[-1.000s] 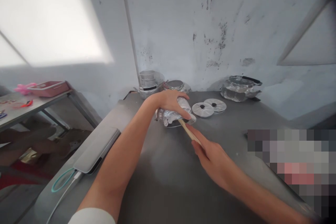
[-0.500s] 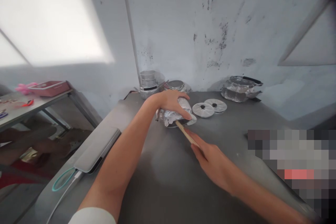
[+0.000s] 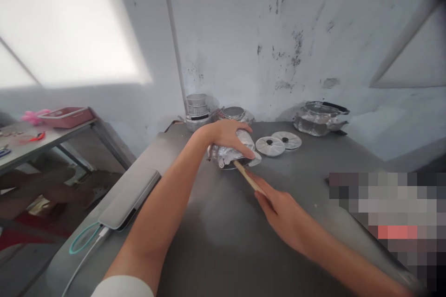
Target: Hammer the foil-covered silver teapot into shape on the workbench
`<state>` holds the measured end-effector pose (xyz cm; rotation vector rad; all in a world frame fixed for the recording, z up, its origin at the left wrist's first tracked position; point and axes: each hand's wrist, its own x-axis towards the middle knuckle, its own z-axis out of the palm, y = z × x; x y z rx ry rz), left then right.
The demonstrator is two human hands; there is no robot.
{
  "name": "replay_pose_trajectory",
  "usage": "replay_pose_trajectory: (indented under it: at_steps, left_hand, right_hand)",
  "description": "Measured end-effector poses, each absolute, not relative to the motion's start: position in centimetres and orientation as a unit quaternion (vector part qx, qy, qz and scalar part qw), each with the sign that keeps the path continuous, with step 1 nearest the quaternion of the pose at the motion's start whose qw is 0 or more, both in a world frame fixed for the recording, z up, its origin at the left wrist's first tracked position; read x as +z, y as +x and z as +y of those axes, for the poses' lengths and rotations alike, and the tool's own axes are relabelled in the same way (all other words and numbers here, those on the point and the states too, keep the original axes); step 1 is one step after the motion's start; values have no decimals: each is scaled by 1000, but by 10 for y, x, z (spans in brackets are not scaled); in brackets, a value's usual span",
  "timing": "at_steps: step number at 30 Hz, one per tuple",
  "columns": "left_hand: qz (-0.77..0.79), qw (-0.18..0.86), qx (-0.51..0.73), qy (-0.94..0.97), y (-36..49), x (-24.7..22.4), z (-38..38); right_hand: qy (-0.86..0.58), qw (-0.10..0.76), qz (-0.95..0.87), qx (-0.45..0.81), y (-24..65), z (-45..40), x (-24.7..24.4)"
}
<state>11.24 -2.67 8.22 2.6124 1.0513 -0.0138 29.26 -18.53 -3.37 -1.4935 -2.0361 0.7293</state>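
Observation:
A silvery, foil-like metal pot [image 3: 228, 154] lies tilted on the grey table [image 3: 223, 241], its dark opening facing me. Over its upper side my left hand [image 3: 232, 135] is curved, thumb and fingers spread around the body. A pale wooden stick [image 3: 249, 180] is pinched in my right hand [image 3: 275, 204], and its far end reaches into the opening, where the tip is hidden. Two round lids with black knobs, a front one [image 3: 270, 146] and a back one [image 3: 291, 140], overlap just right of the pot.
Near the wall stand stacked metal strainers [image 3: 197, 104], another pot [image 3: 233, 112] and a foil-covered kettle [image 3: 318, 118]. A power bank [image 3: 128, 199] with cables lies at the left edge. A pink basket [image 3: 68, 117] sits on a side table. The lower right is pixelated.

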Motion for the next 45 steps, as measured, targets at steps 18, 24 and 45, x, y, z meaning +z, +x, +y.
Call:
replay_pose_trajectory:
  at_steps: [18,24,45]
  left_hand:
    - [375,168,-18,912,113,84,-28]
    - [366,168,-13,915,112,84,-28]
    - [363,172,-8,916,112,82,-26]
  right_hand:
    - [-548,258,-752,262,293,-185,-29]
    - [-562,259,-748,242,294,-186,-30]
    - [-552,257,-745,272,293,-186,-30]
